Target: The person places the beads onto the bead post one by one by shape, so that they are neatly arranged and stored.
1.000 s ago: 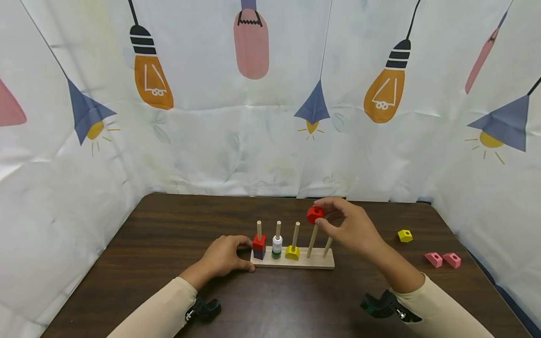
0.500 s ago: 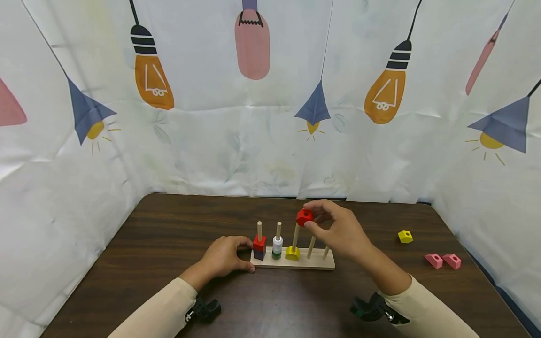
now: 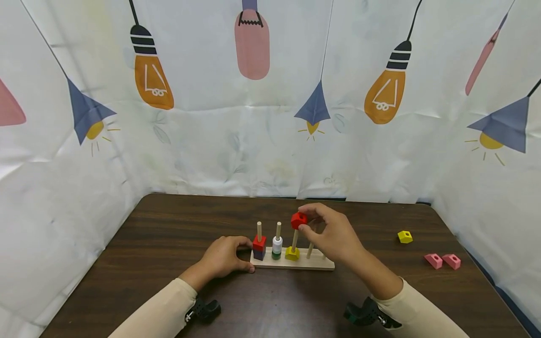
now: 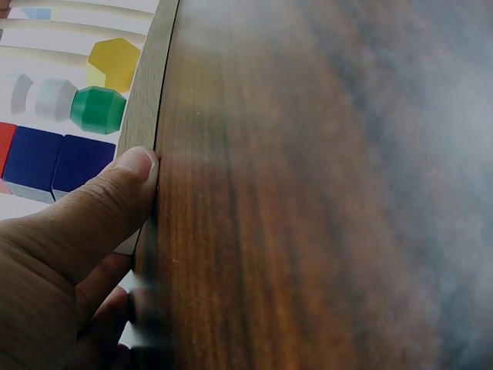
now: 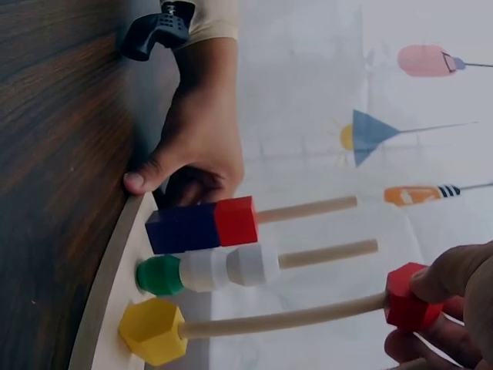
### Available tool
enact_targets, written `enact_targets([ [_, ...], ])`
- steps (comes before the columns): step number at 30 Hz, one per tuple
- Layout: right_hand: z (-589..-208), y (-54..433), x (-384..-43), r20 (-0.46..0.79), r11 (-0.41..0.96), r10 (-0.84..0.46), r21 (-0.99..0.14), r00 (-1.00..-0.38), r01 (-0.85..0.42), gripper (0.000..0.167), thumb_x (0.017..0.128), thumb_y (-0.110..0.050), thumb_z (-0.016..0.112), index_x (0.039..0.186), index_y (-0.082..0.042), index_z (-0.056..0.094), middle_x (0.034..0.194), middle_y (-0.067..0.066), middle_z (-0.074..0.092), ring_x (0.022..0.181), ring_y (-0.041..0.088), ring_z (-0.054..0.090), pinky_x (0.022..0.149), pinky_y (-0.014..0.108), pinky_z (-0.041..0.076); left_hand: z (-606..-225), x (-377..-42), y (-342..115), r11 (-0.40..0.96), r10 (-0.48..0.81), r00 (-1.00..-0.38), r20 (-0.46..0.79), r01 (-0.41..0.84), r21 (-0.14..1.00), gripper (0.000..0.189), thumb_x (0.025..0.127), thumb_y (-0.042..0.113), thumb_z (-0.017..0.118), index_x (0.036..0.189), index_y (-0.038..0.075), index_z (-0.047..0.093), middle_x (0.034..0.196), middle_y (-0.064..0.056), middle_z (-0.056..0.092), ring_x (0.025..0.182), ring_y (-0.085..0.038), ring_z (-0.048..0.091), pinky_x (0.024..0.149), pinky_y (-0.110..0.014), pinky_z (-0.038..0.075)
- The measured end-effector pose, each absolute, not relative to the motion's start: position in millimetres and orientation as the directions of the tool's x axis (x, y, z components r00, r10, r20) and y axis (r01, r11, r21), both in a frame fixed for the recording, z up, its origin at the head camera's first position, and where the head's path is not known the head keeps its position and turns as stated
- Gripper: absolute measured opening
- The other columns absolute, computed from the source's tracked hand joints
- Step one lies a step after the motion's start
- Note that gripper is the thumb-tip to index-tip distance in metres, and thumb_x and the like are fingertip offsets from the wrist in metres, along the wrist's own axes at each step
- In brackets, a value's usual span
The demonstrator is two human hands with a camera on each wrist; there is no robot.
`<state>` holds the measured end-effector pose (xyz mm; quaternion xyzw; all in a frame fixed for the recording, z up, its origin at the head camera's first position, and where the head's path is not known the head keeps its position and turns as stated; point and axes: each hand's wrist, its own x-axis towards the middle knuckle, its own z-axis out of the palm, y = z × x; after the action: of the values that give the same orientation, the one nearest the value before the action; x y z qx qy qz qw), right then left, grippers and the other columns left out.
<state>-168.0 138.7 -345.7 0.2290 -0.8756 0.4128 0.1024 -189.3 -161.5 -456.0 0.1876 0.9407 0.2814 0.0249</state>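
My right hand (image 3: pixel 334 237) pinches a red hexagonal bead (image 3: pixel 298 220) at the top of the third peg (image 5: pixel 285 319). Whether the peg's tip is inside its hole is hidden. A yellow bead (image 3: pixel 292 254) sits at the bottom of that same peg. The left hand (image 3: pixel 221 256) grips the left end of the wooden peg board (image 3: pixel 304 264), its thumb (image 4: pixel 131 173) against the front edge. Dark blue blocks (image 5: pixel 183 229) with a red block (image 5: pixel 236 220) on top fill the first peg. On the second, white beads (image 3: pixel 277 244) sit above a green bead (image 3: pixel 276 255).
A loose yellow bead (image 3: pixel 405 236) lies on the dark wooden table (image 3: pixel 270 305) to the right. Nearer the right edge are two pink wedge-shaped blocks (image 3: pixel 433 260). A printed cloth (image 3: pixel 203 155) hangs behind the table. The fourth peg (image 3: pixel 311 246) carries no bead.
The right hand has carried the red bead leftward and slightly down, from above the fourth peg to the third peg's top. My left hand keeps its place on the board.
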Motion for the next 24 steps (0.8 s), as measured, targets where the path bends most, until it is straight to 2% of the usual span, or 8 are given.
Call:
enact_targets([
  [6, -351, 133, -165, 0.387, 0.639, -0.324, -0.584, -0.863, -0.501, 0.04, 0.087, -0.008, 0.082, 0.124, -0.01, 0.067, 0.107, -0.003, 0.072, 0.081, 0.009, 0.062, 0.071, 0.033, 0.053, -457, -189, -162, 0.777, 0.36, -0.932, 0.051, 0.33, 0.536, 0.052, 0.065, 0.045, 0.096, 0.108, 0.024, 0.074, 0.107, 0.006, 0.075, 0.101, -0.023, 0.069, 0.087, -0.049, 0.052],
  [11, -355, 129, -160, 0.423, 0.672, -0.343, -0.514, -0.839, -0.534, 0.04, 0.086, -0.006, 0.082, 0.124, -0.007, 0.068, 0.104, -0.003, 0.071, 0.085, 0.013, 0.064, 0.068, 0.03, 0.05, -457, -190, -162, 0.776, 0.362, -0.931, 0.054, 0.333, 0.536, 0.052, 0.065, 0.045, 0.096, 0.107, 0.025, 0.074, 0.106, 0.007, 0.075, 0.1, -0.023, 0.069, 0.086, -0.049, 0.052],
  [19, -370, 127, -161, 0.445, 0.618, -0.269, -0.601, -0.854, -0.507, 0.045, 0.085, -0.003, 0.082, 0.126, -0.007, 0.065, 0.104, -0.001, 0.072, 0.079, 0.016, 0.062, 0.065, 0.028, 0.05, -457, -189, -162, 0.778, 0.362, -0.93, 0.055, 0.334, 0.532, 0.052, 0.065, 0.046, 0.096, 0.108, 0.025, 0.074, 0.106, 0.007, 0.075, 0.1, -0.023, 0.069, 0.086, -0.049, 0.052],
  [24, -382, 127, -164, 0.456, 0.562, -0.217, -0.665, -0.863, -0.492, 0.054, 0.083, -0.003, 0.084, 0.131, -0.005, 0.06, 0.109, 0.0, 0.071, 0.08, 0.015, 0.063, 0.068, 0.029, 0.053, -456, -189, -162, 0.775, 0.364, -0.929, 0.058, 0.337, 0.535, 0.052, 0.065, 0.046, 0.096, 0.108, 0.024, 0.074, 0.106, 0.007, 0.075, 0.1, -0.023, 0.069, 0.086, -0.049, 0.052],
])
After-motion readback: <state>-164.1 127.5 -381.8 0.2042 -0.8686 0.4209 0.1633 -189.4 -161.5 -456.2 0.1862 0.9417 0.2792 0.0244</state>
